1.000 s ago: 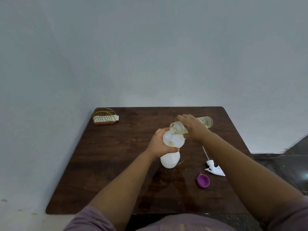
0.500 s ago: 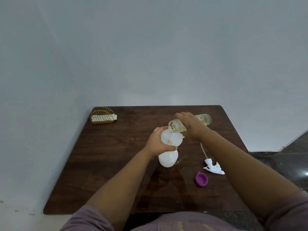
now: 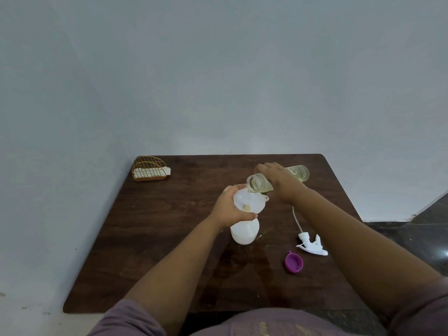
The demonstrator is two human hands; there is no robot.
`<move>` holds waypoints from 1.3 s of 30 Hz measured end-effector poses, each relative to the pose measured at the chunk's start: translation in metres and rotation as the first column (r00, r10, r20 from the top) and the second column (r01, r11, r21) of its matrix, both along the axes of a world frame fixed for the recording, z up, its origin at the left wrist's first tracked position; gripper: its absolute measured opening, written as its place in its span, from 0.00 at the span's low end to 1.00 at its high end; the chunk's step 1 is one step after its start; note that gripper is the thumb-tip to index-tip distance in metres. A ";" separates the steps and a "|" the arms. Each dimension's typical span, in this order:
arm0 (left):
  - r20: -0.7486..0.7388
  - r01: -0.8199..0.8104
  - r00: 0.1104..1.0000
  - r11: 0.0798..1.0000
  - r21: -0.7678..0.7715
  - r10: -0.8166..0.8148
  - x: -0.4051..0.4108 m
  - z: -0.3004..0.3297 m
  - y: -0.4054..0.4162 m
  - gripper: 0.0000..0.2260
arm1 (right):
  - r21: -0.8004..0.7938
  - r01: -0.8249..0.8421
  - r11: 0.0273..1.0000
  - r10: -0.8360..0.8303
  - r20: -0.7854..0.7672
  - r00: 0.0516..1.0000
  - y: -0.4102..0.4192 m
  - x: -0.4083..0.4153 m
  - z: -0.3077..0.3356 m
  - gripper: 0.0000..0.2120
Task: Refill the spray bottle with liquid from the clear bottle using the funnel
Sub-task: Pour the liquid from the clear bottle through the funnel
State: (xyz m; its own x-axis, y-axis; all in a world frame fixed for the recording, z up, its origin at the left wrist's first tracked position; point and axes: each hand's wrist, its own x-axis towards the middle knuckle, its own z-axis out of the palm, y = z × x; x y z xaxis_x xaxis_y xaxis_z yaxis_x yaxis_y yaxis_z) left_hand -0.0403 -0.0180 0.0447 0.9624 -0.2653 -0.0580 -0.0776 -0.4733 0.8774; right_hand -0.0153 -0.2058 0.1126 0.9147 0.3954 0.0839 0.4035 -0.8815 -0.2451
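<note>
A white spray bottle [image 3: 244,232] stands upright mid-table without its head. A white funnel [image 3: 249,201] sits in its neck, a little yellowish liquid at the funnel's throat. My left hand [image 3: 229,207] grips the funnel and the bottle's neck. My right hand [image 3: 278,181] holds the clear bottle [image 3: 300,172] of pale yellow liquid, tipped nearly level, its open mouth over the funnel's far rim. The white trigger head [image 3: 312,244] with its dip tube lies on the table to the right.
A purple cap [image 3: 294,262] lies open side up near the trigger head. A gold wire holder [image 3: 150,169] with white paper stands at the far left corner of the dark wooden table [image 3: 157,238]. A pale wall lies behind and to the left.
The clear bottle stays tipped over the funnel in my right hand. Both hands keep their hold. Only the view has shifted slightly.
</note>
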 end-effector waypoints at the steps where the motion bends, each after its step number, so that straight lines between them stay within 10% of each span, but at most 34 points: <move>1: -0.001 0.000 1.000 1.000 0.000 0.000 0.000 0.000 0.000 0.36 | 0.000 0.000 1.000 0.000 0.000 1.000 0.000 0.000 0.000 0.27; 39: 0.003 0.011 1.000 1.000 0.003 -0.011 -0.004 0.005 0.000 0.35 | -0.010 -0.029 1.000 0.029 0.009 1.000 0.001 0.001 0.005 0.27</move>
